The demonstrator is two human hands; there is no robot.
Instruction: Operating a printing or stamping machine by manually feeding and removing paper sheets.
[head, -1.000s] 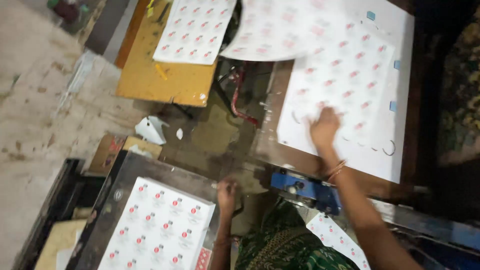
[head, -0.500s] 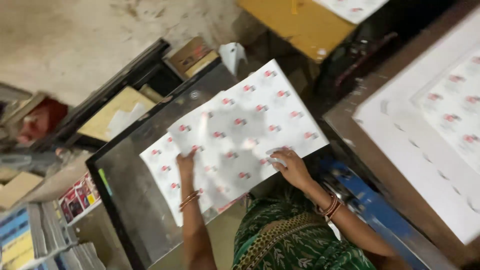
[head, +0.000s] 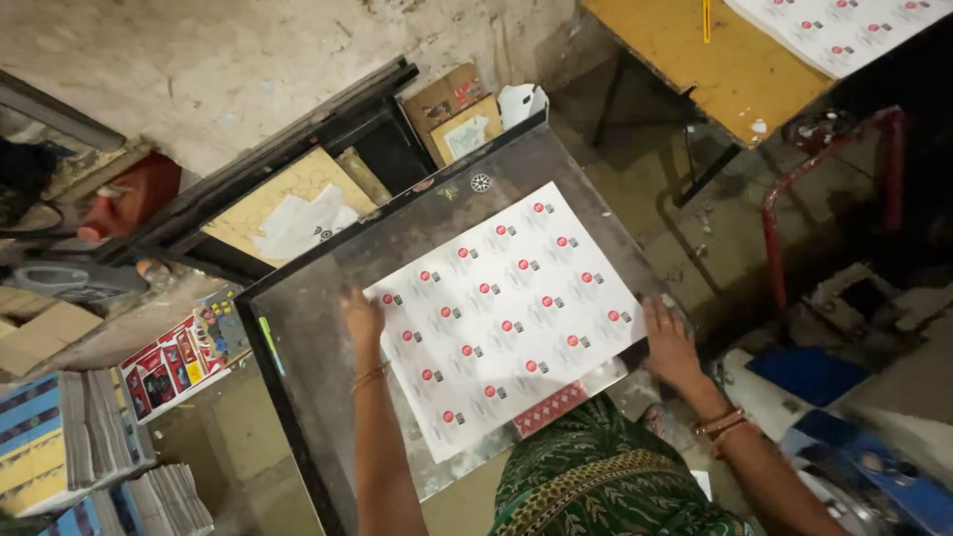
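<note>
Fabric of my green garment hides the sheet's near edge. My left hand lies flat, fingers loose, on the left edge of one printed sheet; my right hand rests open at its right corner. Half a second ago I held the sheet lifted; now it lies flat on the dark metal table.

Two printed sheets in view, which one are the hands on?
The printed sheet on the dark metal tray, left hand and right hand at its edges. The other sheet lies untouched on the yellow table.
</note>
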